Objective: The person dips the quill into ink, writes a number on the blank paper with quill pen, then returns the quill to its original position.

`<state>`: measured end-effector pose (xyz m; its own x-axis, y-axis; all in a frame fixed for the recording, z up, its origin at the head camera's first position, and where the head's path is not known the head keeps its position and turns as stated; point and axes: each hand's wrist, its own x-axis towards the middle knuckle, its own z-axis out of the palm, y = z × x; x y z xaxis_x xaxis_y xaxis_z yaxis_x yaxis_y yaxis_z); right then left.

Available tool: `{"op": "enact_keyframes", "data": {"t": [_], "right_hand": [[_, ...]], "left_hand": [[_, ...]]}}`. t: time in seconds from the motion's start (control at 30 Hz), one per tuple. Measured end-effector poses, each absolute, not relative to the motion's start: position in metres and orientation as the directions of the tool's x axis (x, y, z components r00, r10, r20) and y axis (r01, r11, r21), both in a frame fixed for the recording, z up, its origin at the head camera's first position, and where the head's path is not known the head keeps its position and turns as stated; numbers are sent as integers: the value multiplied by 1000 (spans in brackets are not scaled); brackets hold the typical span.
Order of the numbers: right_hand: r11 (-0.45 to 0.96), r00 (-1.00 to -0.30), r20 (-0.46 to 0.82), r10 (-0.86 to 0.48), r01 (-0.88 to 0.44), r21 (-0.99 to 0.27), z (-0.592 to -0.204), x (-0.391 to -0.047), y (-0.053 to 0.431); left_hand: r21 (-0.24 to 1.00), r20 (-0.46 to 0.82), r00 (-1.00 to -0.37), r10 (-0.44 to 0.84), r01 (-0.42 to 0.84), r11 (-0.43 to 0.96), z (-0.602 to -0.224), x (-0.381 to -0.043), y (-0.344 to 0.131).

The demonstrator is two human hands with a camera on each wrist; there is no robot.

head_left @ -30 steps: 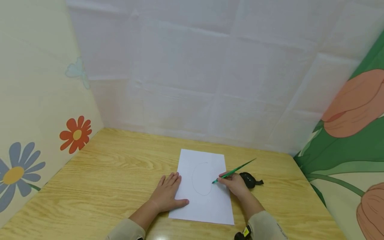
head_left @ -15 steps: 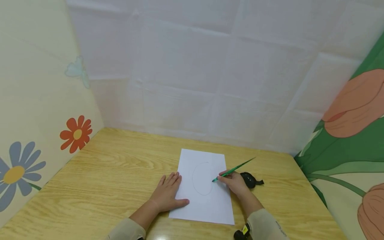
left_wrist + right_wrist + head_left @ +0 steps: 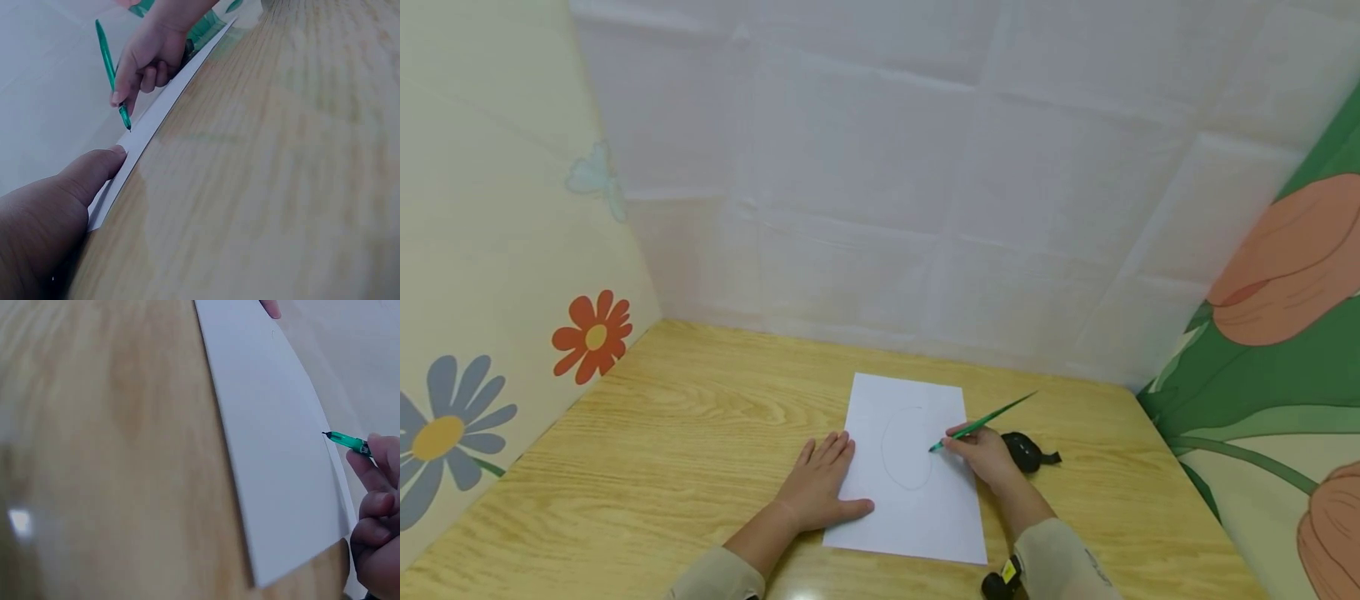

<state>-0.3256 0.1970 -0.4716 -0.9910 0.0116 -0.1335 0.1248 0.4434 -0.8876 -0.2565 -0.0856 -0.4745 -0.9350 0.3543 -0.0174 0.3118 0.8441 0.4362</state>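
Note:
A white sheet of paper (image 3: 902, 533) lies on the wooden table, bearing a thin, oval-shaped line (image 3: 882, 450) with a gap at its upper right. On the sheet's left edge rests my left hand (image 3: 822, 487), palm down, fingers straight and thumb spread across the paper. My right hand (image 3: 988, 458) pinches a slim green pen (image 3: 992, 416) between thumb and fingers over the sheet's right part. The pen's dark tip is at the oval's right side; in the right wrist view the green pen (image 3: 345, 440) points at the paper, its other fingers curled below.
A black rounded object (image 3: 1022, 452) with a short strap lies just right of my right hand. Around the wooden table (image 3: 700, 400) stand a white cloth backdrop (image 3: 865, 183) and flower-printed side panels (image 3: 512, 250). A dark device (image 3: 1002, 579) sits by the right sleeve.
The pen tip has moved slightly up along the oval's right side, away from me, with my right hand. My left hand has stayed in place on the paper.

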Motion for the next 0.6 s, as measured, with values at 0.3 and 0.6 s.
{"op": "enact_keyframes", "data": {"t": [0.3,0.6], "right_hand": [[434,-992,-125,13,118,-893,-472,-328,195],[421,-994,-108,12,103,-901,-470,-330,190]], "left_hand": [[441,-18,-935,355,311,842,-475,-256,-85],[442,-15,-935,353,311,841,-473,-255,-86]]}}
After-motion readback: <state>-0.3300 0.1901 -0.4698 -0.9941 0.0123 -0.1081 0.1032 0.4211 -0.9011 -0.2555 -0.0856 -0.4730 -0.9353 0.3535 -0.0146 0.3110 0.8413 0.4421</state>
